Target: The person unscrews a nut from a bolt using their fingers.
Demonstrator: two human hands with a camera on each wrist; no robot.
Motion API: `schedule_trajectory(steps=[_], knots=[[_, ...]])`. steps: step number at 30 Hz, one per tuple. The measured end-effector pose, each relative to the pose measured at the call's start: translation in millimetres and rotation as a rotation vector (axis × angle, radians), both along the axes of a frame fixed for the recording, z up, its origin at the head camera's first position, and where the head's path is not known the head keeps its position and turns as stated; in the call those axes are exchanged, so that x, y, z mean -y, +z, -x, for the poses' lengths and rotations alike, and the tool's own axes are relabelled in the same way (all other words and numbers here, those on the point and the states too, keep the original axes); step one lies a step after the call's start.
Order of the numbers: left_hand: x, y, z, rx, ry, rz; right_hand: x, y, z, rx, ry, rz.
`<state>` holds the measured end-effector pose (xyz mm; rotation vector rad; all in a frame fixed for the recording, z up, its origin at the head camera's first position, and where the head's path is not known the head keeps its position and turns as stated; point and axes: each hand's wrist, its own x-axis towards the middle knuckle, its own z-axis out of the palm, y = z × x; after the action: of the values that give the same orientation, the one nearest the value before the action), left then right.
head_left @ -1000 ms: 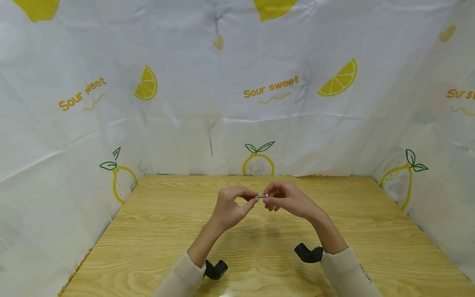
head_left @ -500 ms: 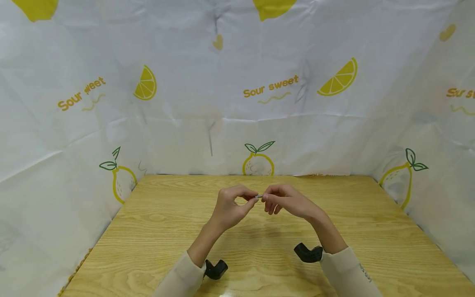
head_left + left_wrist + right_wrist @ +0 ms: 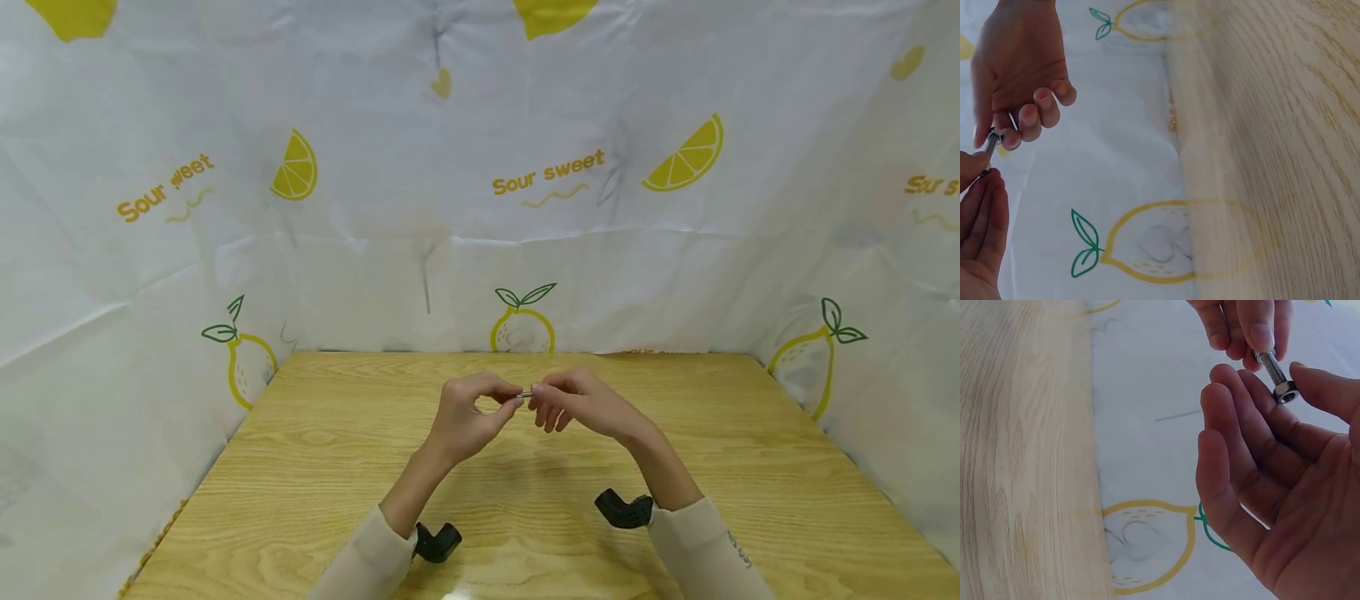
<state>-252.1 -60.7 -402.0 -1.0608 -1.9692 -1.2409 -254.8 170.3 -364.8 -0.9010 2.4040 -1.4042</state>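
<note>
Above the table, in the head view, both hands meet at a small silver bolt (image 3: 525, 394). My left hand (image 3: 467, 421) pinches one end of it between thumb and fingertips, covering that end. In the right wrist view the threaded shank (image 3: 1274, 369) runs down to a hex nut (image 3: 1285, 393) with a hollow centre. My right hand (image 3: 590, 408) has its thumb and index finger on either side of this nut, while its other fingers are loosely bent. The left wrist view shows the bolt (image 3: 991, 145) bridging the two hands.
A wood-grain table (image 3: 360, 500) lies under the hands. White cloth (image 3: 375, 275) with lemon prints hangs around its back and sides. Black wrist-worn devices (image 3: 624, 509) sit at both sleeve cuffs.
My right thumb has shifted up and forward across the nut, and the fingers have rolled along with it. The nut's pale end is now covered in the head view. My left hand holds still.
</note>
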Motion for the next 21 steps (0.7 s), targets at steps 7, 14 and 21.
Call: schedule_trajectory(steps=[7, 14, 21], knots=[[0.2, 0.7, -0.3, 0.015, 0.008, 0.006, -1.3, -2.1, 1.3, -0.001, 0.012, 0.000], [0.6, 0.7, -0.6, 0.026, 0.011, 0.009, -2.0, -1.5, 2.4, -0.021, -0.007, 0.035], [0.6, 2.5, -1.4, 0.007, 0.016, 0.006, -1.5, 0.2, 1.4, 0.006, 0.004, -0.011]])
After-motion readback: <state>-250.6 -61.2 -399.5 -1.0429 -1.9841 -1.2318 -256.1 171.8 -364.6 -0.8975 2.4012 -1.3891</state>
